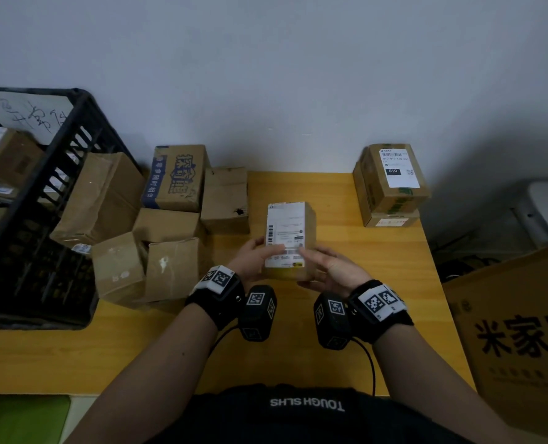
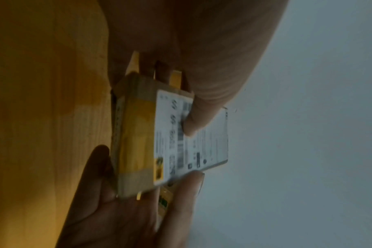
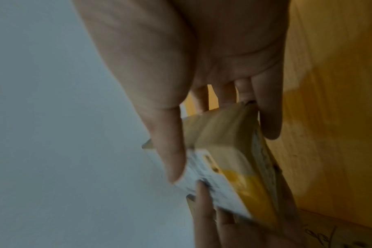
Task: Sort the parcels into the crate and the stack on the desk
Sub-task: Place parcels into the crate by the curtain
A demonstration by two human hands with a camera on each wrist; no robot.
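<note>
Both hands are up close, holding one small parcel (image 1: 290, 240) over the desk (image 1: 346, 315). The left hand (image 1: 254, 258) has its thumb on the white label and its fingers curled under the box. The right hand (image 1: 330, 267) grips the other side the same way. I think the label faces up so the person can read it and pick a place. The stack (image 1: 391, 184) waits at the far right. The crate (image 1: 42, 200) stands at the left, with loose parcels (image 1: 157, 225) beside it. The label words are too blurry to read. The crate is cut off at the edge.
</note>
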